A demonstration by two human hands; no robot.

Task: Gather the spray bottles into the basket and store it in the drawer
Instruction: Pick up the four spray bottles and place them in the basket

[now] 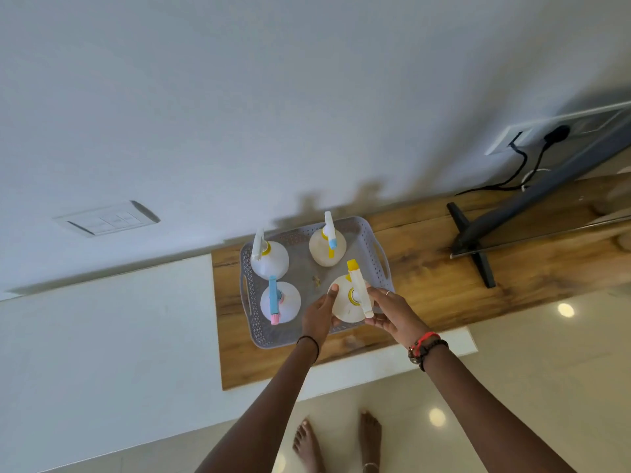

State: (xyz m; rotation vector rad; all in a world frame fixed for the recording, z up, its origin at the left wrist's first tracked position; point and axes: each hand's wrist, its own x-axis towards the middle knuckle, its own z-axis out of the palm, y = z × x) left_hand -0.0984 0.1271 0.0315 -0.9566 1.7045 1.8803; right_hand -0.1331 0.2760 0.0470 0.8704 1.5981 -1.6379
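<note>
A grey perforated basket (362, 230) sits on the wooden top (426, 278). Several white spray bottles stand upright in it. One with a yellow collar (271, 257) is at the back left. One with a blue and yellow trigger (327, 247) is at the back right. One with a blue and pink trigger (280, 302) is at the front left. The front right bottle with a yellow nozzle (346, 302) is held between both hands. My left hand (319, 317) grips its left side. My right hand (389, 312) grips its right side by the trigger.
A dark TV stand foot (473, 247) stands on the wooden top to the right of the basket. Black cables (522, 165) run to a wall socket behind it. A switch plate (107, 218) is on the wall at left. My bare feet (338, 442) are on the tiled floor.
</note>
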